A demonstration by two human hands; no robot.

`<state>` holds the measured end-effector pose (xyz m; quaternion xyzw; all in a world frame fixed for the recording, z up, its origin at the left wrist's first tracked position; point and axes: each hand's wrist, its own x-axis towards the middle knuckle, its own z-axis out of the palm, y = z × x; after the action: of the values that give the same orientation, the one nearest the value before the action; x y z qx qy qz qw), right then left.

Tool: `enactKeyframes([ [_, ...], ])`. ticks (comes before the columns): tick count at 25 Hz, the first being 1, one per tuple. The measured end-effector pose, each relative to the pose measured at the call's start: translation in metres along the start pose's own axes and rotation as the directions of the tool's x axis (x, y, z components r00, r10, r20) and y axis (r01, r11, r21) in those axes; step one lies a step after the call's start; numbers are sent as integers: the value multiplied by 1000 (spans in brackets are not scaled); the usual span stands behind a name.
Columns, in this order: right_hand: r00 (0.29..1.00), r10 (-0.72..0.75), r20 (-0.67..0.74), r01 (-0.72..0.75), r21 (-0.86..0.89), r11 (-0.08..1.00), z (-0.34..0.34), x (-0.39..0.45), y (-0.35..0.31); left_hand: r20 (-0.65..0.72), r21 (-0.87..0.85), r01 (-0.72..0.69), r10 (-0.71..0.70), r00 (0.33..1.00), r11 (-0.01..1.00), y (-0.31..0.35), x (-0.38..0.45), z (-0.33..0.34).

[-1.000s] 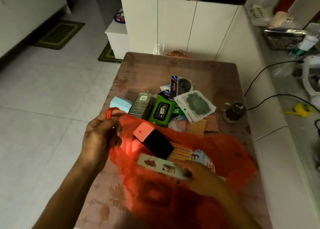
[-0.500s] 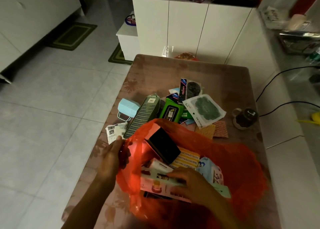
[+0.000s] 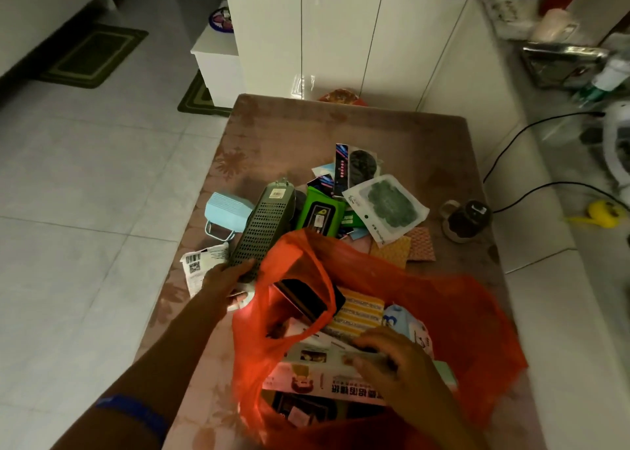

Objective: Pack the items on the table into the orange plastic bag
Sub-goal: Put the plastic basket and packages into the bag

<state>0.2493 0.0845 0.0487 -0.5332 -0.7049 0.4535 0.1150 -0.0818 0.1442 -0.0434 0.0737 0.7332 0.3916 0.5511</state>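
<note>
Packing roughly half done: orange plastic bag (image 3: 426, 313) already holding boxes and packets, pile (image 3: 327, 204) left on desk (image 3: 341, 132). Left hand (image 3: 225, 279) closing on grey perforated case (image 3: 264, 224), grip uncertain; right hand (image 3: 395, 361) pressing flat box (image 3: 327, 378) down, fingers loosely curled.

The brown table (image 3: 279, 132) carried an orange bag (image 3: 443, 299) beside the left hand (image 3: 223, 279), with packets (image 3: 385, 207) heaped beyond it.

Bag (image 3: 426, 299) sits on table (image 3: 293, 126), item pile (image 3: 324, 204) behind it.
</note>
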Motion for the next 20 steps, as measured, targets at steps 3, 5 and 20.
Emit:
enactKeyframes([
  [3,996,58,-63,-54,70,996,-3,-11,6,63,-87,-32,37,997,996,5,-3,3],
  [5,988,113,-110,-98,134,986,-8,-17,10,117,-174,-121,143,983,977,16,-24,-6],
  [20,999,-27,-45,48,990,136,-69,31,-38,635,113,-486,313,706,867,30,-210,58],
])
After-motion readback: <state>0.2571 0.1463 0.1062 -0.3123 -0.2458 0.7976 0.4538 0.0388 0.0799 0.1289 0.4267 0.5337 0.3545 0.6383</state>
